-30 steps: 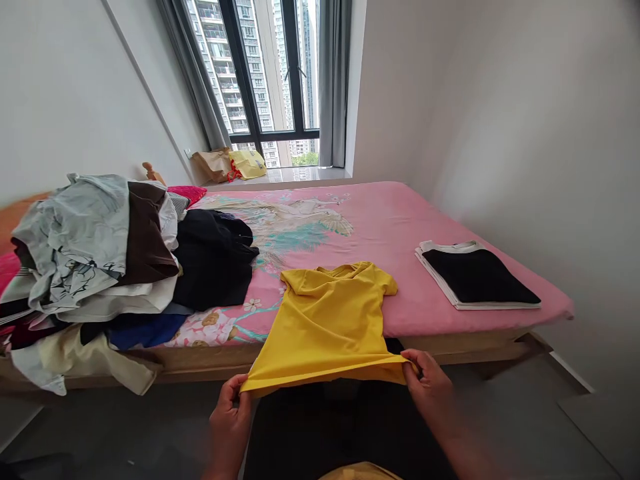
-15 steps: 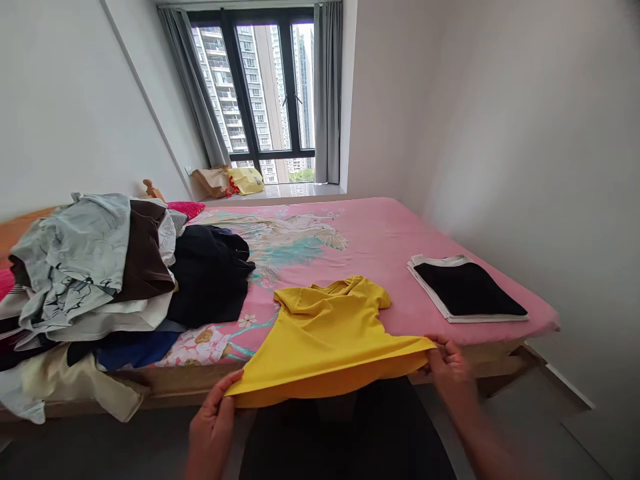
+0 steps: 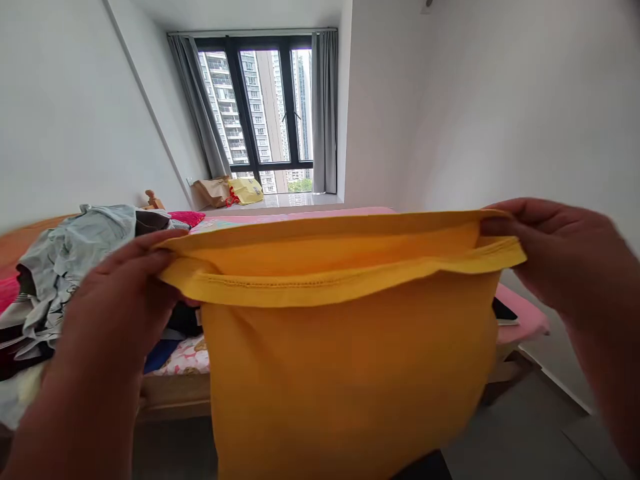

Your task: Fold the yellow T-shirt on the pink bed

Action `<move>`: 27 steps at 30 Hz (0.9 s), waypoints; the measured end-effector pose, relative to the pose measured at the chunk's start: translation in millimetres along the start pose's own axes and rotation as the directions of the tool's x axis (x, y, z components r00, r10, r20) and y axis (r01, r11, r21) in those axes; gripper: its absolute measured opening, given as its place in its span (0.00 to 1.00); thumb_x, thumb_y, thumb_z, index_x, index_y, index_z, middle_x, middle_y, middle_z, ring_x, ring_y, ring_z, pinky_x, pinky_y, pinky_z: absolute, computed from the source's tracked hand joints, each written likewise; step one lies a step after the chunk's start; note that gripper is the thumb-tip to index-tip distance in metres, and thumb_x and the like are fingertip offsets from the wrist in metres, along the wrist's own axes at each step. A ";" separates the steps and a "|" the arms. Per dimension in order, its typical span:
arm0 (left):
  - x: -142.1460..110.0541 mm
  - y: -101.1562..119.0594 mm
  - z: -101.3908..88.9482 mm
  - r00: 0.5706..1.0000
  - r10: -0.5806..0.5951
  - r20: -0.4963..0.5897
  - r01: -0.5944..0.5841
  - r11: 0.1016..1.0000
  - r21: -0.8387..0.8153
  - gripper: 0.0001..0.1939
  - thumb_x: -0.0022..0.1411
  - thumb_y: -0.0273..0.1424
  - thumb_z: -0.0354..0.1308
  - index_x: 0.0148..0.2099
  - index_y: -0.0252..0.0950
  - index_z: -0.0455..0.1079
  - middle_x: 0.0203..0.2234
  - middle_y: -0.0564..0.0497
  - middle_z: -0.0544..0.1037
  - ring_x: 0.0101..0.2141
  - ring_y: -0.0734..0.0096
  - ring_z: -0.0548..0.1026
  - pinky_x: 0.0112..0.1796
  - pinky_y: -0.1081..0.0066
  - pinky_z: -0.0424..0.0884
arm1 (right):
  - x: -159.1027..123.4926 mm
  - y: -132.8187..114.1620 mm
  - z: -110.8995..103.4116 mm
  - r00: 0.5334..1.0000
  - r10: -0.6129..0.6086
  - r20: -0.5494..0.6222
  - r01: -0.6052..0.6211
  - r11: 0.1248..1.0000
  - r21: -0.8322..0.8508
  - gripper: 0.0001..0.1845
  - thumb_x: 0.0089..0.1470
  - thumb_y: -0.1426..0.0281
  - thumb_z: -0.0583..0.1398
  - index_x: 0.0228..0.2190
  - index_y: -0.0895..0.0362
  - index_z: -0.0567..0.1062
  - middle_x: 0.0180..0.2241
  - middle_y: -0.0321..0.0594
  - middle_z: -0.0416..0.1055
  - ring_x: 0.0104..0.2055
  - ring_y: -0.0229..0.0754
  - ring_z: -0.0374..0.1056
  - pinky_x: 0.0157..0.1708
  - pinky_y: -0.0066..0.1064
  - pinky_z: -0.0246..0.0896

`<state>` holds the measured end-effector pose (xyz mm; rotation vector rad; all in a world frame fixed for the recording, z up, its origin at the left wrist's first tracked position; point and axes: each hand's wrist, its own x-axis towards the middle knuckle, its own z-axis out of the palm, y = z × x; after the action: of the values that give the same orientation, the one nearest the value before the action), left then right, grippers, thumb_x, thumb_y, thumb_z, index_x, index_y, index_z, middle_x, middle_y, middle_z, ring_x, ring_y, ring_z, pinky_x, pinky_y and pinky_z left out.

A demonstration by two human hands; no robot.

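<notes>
While its stitched hem (image 3: 310, 287) gapes, the yellow shirt (image 3: 350, 373) hangs loose.

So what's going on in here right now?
A person holds up a yellow garment in front of a bed, left hand and right hand gripping opposite ends of its hem, the opening gaping between them. A heap of clothes lies on the bed at the left; at the right, a black item is mostly hidden.

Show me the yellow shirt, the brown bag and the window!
Yellow shirt (image 3: 350, 367): head view, cloth below the hem.
Brown bag (image 3: 213, 192): head view, middle of its side.
Window (image 3: 261, 103): head view, middle pane.
</notes>
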<state>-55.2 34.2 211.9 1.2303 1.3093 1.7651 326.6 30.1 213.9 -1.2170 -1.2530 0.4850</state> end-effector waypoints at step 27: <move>-85.2 -306.0 -71.9 0.886 -0.455 0.094 0.358 0.798 0.485 0.19 0.43 0.40 0.57 0.38 0.37 0.76 0.32 0.50 0.79 0.29 0.64 0.76 0.27 0.70 0.73 | -136.8 324.8 46.9 0.879 0.314 0.359 -0.151 0.897 -0.415 0.22 0.47 0.62 0.48 0.37 0.56 0.75 0.40 0.42 0.74 0.43 0.47 0.69 0.44 0.36 0.63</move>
<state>-104.9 31.9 -109.9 1.2086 1.7676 1.0212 343.4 50.2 -140.7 -1.6673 -1.6229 0.7391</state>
